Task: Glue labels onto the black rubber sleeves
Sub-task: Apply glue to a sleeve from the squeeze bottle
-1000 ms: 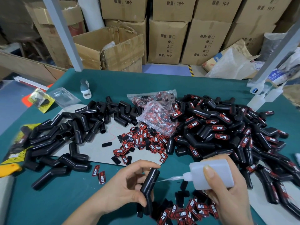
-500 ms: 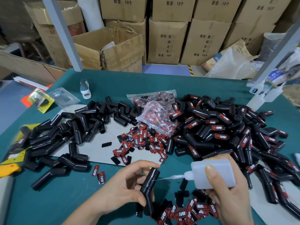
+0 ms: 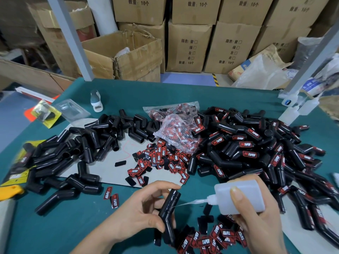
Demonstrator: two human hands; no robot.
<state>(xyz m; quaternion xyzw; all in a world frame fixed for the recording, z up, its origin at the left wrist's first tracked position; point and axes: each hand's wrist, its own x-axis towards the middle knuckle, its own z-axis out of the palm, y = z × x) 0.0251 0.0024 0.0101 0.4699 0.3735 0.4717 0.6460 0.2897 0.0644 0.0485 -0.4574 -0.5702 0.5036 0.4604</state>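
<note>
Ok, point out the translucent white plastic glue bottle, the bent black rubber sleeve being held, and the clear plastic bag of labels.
Translucent white plastic glue bottle (image 3: 244,196): head view, on its body.
Bent black rubber sleeve (image 3: 169,204): head view, upper section.
Clear plastic bag of labels (image 3: 176,129): head view, crumpled middle.

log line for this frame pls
phase: gluing | left hand: holds bent sleeve | right hand: holds glue bottle, nozzle at sleeve | label: not yet on

1. Green table (image 3: 183,96), covered in teal cloth.
2. Grey board (image 3: 108,173) near the middle, under bare sleeves (image 3: 77,153) and loose labels (image 3: 161,160).
3. Labelled sleeves (image 3: 256,154) heaped at right.
4. Small bottle (image 3: 96,100) standing far left.
</note>
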